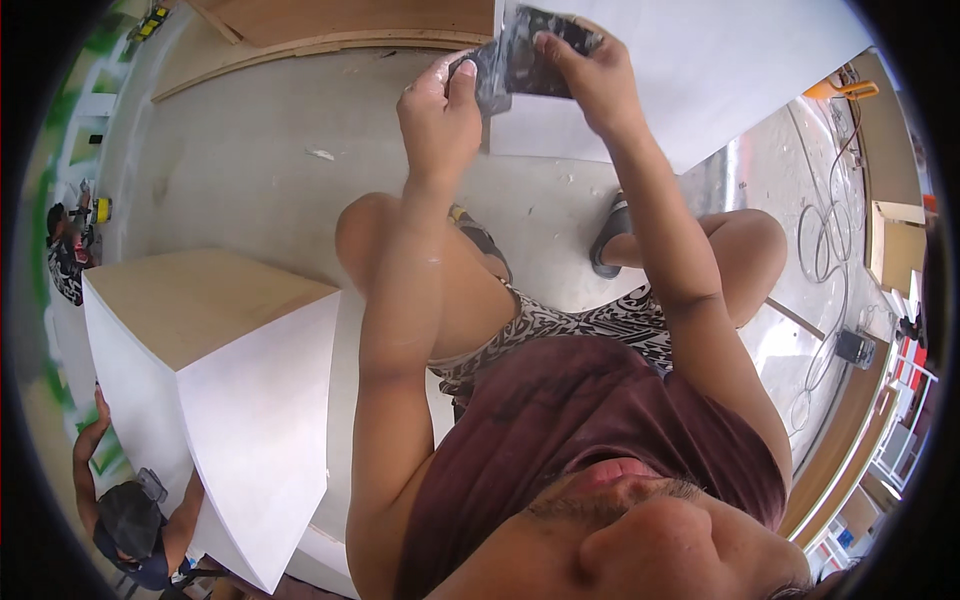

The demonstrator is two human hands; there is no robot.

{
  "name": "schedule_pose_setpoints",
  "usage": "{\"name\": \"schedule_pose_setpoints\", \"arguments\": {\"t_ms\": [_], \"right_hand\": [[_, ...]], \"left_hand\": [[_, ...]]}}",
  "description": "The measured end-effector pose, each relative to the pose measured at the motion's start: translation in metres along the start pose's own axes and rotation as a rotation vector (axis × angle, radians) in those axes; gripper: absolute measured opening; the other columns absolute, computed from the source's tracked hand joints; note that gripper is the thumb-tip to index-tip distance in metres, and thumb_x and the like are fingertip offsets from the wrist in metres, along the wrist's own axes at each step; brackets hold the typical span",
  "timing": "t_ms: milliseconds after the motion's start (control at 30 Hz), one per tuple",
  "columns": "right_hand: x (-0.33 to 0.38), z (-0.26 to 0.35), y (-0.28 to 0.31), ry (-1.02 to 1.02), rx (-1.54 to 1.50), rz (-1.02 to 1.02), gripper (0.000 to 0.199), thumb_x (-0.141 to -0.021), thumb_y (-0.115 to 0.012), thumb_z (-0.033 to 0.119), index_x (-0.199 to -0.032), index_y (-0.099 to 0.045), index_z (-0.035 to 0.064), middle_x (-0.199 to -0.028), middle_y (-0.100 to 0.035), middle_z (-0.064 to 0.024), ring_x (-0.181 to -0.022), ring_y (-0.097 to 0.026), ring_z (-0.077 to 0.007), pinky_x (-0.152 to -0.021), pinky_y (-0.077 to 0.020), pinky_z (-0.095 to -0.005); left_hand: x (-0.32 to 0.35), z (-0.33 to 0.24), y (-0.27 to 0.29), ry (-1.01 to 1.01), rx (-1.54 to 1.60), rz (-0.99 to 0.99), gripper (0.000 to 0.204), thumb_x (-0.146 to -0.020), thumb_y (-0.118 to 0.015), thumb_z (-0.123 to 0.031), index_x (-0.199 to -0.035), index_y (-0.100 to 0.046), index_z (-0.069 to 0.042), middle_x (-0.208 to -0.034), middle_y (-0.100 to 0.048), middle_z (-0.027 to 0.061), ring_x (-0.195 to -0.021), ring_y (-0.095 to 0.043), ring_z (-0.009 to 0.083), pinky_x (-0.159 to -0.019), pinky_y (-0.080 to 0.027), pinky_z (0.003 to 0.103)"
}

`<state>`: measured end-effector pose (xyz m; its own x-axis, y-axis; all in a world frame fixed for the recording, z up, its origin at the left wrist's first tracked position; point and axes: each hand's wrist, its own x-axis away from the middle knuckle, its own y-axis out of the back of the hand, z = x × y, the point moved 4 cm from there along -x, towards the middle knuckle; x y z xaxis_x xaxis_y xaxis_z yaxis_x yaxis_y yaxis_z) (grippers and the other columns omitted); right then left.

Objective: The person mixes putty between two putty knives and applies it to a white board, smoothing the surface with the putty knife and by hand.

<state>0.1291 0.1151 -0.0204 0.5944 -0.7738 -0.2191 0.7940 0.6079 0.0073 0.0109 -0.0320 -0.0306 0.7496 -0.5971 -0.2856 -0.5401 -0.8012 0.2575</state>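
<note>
My left hand (438, 128) is raised at the top of the view, its thumb and fingers closed on a dark flat putty spreader (490, 84). Beside it, my right hand (606, 82) pinches a second, squarer black putty spreader (538, 66), thumb on its face. Whitish smears mark both spreaders, and pale residue shows on my left fingers. The edges of the two spreaders meet or overlap; whether they press together I cannot tell. Behind them stands a large white panel or box (690, 70).
A white box with a wooden top (220, 310) stands at left, with a co-worker in a dark cap (130, 520) reaching along it. Brown boards (350, 25) lie at the far side. Looped cable (825, 240) lies on the floor at right, near an orange-handled thing (845, 90).
</note>
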Motion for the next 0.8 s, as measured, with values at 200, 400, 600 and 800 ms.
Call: {"name": "schedule_pose_setpoints", "arguments": {"t_ms": [200, 400, 600, 800], "right_hand": [[-0.048, 0.055, -0.022, 0.684, 0.863, -0.251, 0.025, -0.088, -0.058, 0.005, -0.111, -0.067, 0.005, -0.1, -0.068, -0.0147, -0.085, -0.065, -0.0346, -0.077, -0.0528, -0.0442], [-0.063, 0.017, -0.062, 0.726, 1.419, -0.177, 0.046, -0.085, -0.053, 0.009, -0.131, -0.053, 0.0052, -0.111, -0.055, -0.0125, -0.103, -0.053, -0.0304, -0.084, -0.0465, -0.0431], [-0.023, -0.067, -0.052, 0.783, 1.524, -0.08, 0.042, -0.087, -0.057, 0.012, -0.129, -0.056, 0.0032, -0.106, -0.058, -0.0093, -0.094, -0.057, -0.0251, -0.078, -0.0468, -0.0408], [-0.042, 0.005, -0.056, 0.646, 1.529, -0.155, 0.046, -0.086, -0.056, 0.014, -0.132, -0.055, 0.0069, -0.116, -0.053, -0.0082, -0.1, -0.053, -0.0257, -0.08, -0.0449, -0.0419]], "left_hand": [[-0.009, 0.015, 0.019, -0.028, 0.018, -0.249, 0.023, -0.095, -0.058, -0.014, -0.106, -0.068, 0.003, -0.082, -0.071, 0.0136, -0.07, -0.064, 0.022, -0.07, -0.051, 0.034], [-0.012, 0.007, 0.04, 0.149, 0.304, -0.24, 0.025, -0.098, -0.056, -0.012, -0.107, -0.066, 0.009, -0.087, -0.068, 0.0066, -0.076, -0.058, 0.01, -0.071, -0.048, 0.028], [-0.02, 0.005, 0.047, 0.13, 0.404, -0.267, 0.023, -0.098, -0.056, -0.01, -0.105, -0.065, 0.01, -0.091, -0.068, 0.0077, -0.079, -0.059, 0.0106, -0.071, -0.048, 0.026], [-0.021, 0.018, 0.056, 0.089, 0.432, -0.375, 0.02, -0.096, -0.055, -0.007, -0.099, -0.066, 0.009, -0.086, -0.069, 0.0082, -0.076, -0.061, 0.0122, -0.072, -0.049, 0.029]]}}
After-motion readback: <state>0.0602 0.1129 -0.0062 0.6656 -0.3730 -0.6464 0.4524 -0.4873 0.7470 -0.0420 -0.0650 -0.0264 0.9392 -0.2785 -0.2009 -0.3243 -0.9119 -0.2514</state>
